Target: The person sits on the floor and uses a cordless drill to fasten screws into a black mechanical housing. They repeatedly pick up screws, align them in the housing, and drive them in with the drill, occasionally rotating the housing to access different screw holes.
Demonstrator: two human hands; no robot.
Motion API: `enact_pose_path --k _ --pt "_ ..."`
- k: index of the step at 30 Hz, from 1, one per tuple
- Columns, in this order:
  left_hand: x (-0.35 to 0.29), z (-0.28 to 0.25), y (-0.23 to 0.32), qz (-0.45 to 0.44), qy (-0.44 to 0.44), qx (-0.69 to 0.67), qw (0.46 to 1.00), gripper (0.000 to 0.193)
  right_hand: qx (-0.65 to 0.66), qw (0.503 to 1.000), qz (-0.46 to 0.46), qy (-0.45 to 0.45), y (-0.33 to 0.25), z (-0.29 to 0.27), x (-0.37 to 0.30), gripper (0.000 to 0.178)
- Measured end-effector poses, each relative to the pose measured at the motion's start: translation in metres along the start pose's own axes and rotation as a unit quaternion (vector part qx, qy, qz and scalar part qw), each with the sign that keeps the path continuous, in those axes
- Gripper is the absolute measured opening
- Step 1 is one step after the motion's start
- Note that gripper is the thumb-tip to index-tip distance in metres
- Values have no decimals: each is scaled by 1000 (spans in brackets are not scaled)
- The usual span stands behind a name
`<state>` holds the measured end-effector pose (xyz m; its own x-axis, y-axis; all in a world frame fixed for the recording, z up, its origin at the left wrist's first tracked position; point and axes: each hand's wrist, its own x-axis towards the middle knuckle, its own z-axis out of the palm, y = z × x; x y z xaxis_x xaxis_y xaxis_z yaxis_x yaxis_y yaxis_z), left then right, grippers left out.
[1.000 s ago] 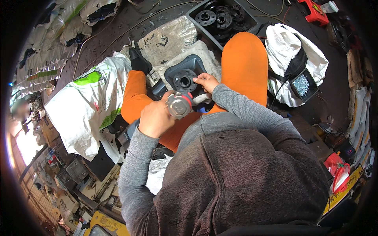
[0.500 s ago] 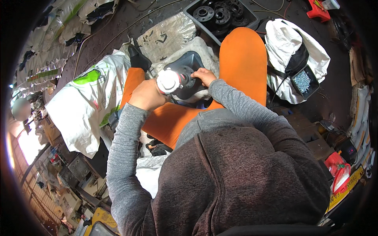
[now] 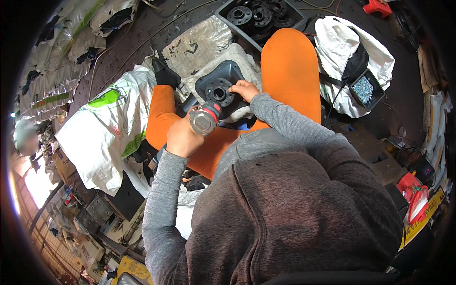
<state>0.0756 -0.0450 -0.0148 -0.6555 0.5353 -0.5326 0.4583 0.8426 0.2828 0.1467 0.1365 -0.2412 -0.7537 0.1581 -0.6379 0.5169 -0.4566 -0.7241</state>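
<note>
My left hand [image 3: 182, 137] is wrapped around a grey and red power driver [image 3: 204, 122], whose front end points at a black round flange [image 3: 221, 83]. The flange has a raised centre ring and holes around it. It sits on a dark grey part with a square, flared rim [image 3: 230, 70], set on a white cloth between my legs. At the flange's right edge, the fingers of my right hand [image 3: 246, 90] are pinched together. Whatever lies between those fingertips is too small to make out.
A grey bin [image 3: 304, 21] beyond my right knee holds several black flanges. To the right, a small black tray of screws [image 3: 365, 90] stands on a white sack [image 3: 337, 40]. A printed white sack [image 3: 102, 128] lies at left. A red plastic object [image 3: 376, 8] is at the far right.
The driver and my left hand have drawn back toward me and down, uncovering more of the flange. Bright glare on the driver is gone. My right hand stays at the flange edge.
</note>
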Motion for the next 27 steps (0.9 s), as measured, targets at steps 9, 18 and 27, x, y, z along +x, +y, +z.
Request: enact_pose_path --k 9,18,27 --pt "-3 19 -14 11 34 -78 996 31 -9 999 50 -1 -4 0 -4 25" --pt "-20 26 -13 9 107 -207 973 36 -80 996 25 21 -10 -2 -2 25" --pt "-58 -5 23 153 165 -241 944 24 335 923 106 -156 -60 -29 -61 39"
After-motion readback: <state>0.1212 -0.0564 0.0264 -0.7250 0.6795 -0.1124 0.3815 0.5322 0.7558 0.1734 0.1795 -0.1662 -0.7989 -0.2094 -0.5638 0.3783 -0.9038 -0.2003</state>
